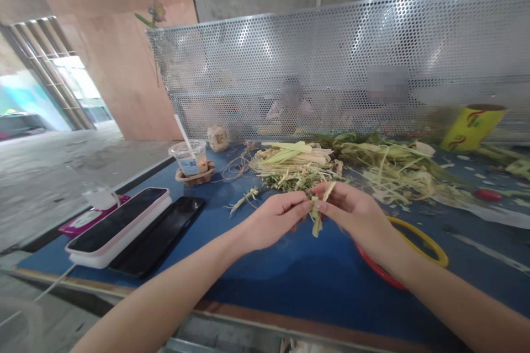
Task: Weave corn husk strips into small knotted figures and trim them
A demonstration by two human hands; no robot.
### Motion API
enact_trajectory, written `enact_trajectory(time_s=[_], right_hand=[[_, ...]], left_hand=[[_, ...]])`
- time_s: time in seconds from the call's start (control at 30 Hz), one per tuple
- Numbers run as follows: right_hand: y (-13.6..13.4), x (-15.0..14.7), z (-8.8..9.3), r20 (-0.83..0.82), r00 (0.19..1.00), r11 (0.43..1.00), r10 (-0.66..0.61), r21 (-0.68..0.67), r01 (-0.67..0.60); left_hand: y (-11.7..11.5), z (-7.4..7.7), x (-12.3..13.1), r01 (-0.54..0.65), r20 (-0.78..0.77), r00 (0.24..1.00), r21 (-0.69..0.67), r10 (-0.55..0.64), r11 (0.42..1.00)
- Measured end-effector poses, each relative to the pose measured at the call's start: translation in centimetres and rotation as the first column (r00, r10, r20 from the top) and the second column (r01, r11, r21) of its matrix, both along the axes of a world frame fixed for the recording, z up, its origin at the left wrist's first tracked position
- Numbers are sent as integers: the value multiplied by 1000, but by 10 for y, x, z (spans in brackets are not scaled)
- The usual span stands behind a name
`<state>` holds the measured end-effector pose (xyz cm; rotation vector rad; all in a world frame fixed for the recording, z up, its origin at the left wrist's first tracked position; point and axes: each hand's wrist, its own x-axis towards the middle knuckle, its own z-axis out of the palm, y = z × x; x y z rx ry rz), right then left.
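My left hand (275, 218) and my right hand (351, 209) meet above the blue table (290, 281), both pinching a short pale-green plant strip (318, 215) that hangs down between the fingertips. The fingers of both hands are closed on it. Just behind the hands lies a pile of trimmed pale stalks (293, 157) with leafy scraps (290, 181) in front of it. A loose green shred (244, 198) lies to the left of my left hand.
Two phones (124, 226) lie at the left, one in a white case. A plastic cup with a straw (189, 159) stands behind them. Red and yellow rings (430, 245) lie under my right wrist. Peelings (406, 176), a yellow cup (472, 127) and a perforated metal screen (331, 55) are behind; people sit beyond it.
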<state>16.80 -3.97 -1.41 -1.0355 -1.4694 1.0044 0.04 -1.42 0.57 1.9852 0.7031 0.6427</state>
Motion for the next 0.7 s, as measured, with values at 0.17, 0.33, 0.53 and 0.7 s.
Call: enact_trajectory(time_s=[0.17, 0.33, 0.53, 0.7], right_hand=[[-4, 3, 3, 358, 865, 826, -353, 553, 108], [-7, 6, 7, 496, 600, 593, -627, 804, -45], [-7, 3, 7, 512, 580, 610, -633, 792, -34], [-3, 5, 7, 502, 598, 593, -625, 803, -55]], left_hand=[[2, -2, -1, -35, 31, 999, -3, 35, 999], [1, -1, -2, -42, -36, 998, 101, 46, 994], [2, 0, -3, -47, -38, 998, 20, 48, 999], [5, 6, -8, -32, -42, 999, 36, 33, 999]])
